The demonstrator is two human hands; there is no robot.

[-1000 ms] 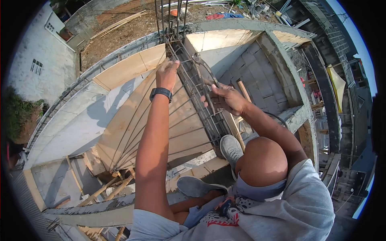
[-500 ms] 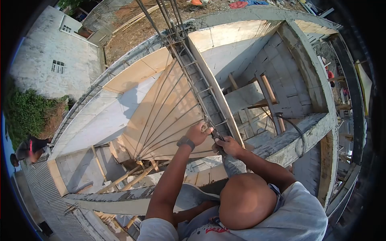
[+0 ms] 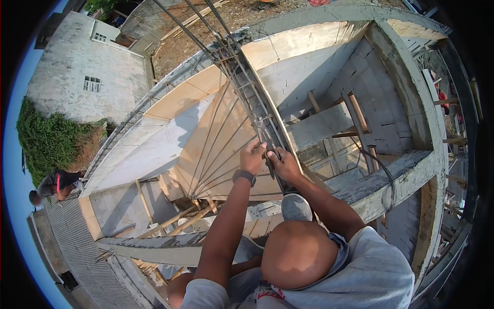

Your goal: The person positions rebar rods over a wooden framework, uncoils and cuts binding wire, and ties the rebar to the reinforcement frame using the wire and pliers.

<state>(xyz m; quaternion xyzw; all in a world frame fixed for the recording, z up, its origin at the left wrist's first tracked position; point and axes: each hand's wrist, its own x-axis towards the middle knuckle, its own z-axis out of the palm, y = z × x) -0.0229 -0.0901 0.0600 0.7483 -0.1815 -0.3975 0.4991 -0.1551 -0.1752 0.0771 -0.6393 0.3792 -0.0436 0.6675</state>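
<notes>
Head view: holding pincers [image 3: 261,123] lengthwise over the rebar cage [image 3: 251,98], pinching the handles [image 3: 270,166] at the cage's left side with the left hand [image 3: 252,158], curling the right hand [image 3: 285,165] around them over the cage, not resolving exact fingertip contact, and working beside a plywood sheet [image 3: 231,172] left of the cage.

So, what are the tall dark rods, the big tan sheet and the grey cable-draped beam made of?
The rods look like dull steel: thin, dark and straight. The sheet is probably plywood: flat, smooth, wood-coloured. The beam seems unpainted concrete: grey, rough and patchy.
</notes>
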